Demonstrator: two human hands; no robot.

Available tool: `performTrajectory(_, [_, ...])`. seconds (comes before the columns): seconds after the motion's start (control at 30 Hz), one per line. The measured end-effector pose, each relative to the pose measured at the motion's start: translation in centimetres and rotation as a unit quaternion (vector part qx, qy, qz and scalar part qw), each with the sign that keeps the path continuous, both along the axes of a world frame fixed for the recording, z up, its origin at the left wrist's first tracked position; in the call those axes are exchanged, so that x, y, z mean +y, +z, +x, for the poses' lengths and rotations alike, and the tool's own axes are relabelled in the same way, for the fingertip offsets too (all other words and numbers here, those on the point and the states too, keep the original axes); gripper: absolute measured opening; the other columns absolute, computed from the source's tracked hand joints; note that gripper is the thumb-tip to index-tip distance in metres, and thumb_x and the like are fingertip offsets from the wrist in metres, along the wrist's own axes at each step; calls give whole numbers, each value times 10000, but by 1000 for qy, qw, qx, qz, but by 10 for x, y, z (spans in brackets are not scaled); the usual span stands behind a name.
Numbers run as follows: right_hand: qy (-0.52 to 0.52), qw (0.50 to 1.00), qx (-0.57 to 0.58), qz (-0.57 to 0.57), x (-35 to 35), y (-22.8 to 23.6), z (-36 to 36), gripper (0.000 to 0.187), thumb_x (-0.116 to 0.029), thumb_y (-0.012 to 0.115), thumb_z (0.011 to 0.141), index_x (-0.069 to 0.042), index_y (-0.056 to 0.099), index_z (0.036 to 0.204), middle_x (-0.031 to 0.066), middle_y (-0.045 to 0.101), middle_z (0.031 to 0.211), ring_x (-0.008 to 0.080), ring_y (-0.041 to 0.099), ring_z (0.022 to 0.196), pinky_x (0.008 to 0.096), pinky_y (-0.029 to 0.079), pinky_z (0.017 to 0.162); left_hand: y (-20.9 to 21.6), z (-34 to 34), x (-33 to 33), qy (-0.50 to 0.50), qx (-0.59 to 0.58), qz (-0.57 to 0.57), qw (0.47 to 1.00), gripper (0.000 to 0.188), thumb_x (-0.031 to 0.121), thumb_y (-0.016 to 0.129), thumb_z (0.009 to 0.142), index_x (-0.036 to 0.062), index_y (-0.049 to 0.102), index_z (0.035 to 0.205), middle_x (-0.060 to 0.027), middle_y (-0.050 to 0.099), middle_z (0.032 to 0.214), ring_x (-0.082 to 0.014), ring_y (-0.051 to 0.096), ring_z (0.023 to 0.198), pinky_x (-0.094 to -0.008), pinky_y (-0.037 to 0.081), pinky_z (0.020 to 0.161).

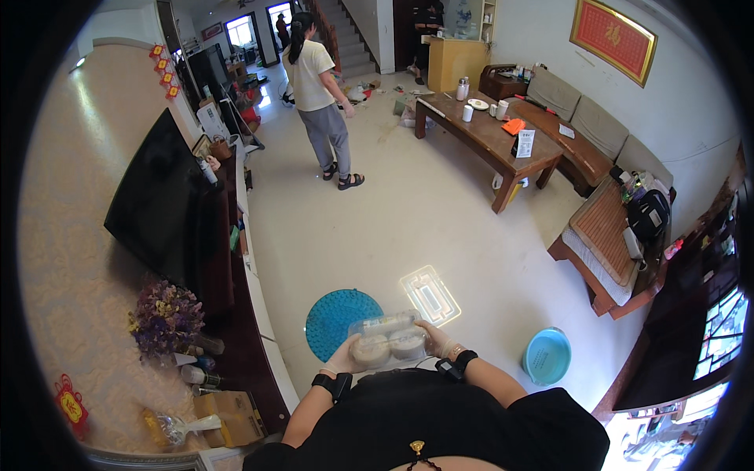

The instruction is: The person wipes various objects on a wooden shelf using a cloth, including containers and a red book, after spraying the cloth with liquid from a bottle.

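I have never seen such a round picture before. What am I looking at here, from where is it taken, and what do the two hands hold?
There is no machine here: a person wears a wide fisheye camera on the head, and it looks down, so walls and edges bend near the rim. At the bottom you see the person's own dark shirt and two forearms with black wristbands. The left hand and the right hand together hold a clear plastic container with round pale food inside, one hand at each end. Below it, on the pale floor, lie a blue round mat and a light blue basin. Farther away another person stands near a long wooden table.
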State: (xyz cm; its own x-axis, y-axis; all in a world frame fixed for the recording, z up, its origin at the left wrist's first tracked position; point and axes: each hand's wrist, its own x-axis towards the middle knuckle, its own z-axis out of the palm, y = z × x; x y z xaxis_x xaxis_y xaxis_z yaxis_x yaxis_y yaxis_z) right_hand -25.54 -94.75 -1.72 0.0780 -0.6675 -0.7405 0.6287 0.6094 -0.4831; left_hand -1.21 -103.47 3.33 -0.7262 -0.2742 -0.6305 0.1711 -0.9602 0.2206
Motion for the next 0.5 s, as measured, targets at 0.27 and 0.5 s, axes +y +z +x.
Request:
performTrajectory(0.27, [-4,1000,-17,-7,-8,-29,5,558,-466,540,844,-38,505,1199,132,602,1121,257,591,1006,417,469,892,-48,20,-8,-33,42,-32,998,505,374,426,920,112,379,1350,-107,424,1364,-287,403,1261,-511,289,1041])
performTrajectory(0.5, [0,999,-51,8,-6,-32,11,515,-439,550,849,-37,519,1170,125,609,1093,251,601,982,405,495,860,-22,23,3,-31,-35,-46,998,514,403,446,905,114,414,1329,-98,444,1352,-280,415,1252,-503,310,1026])
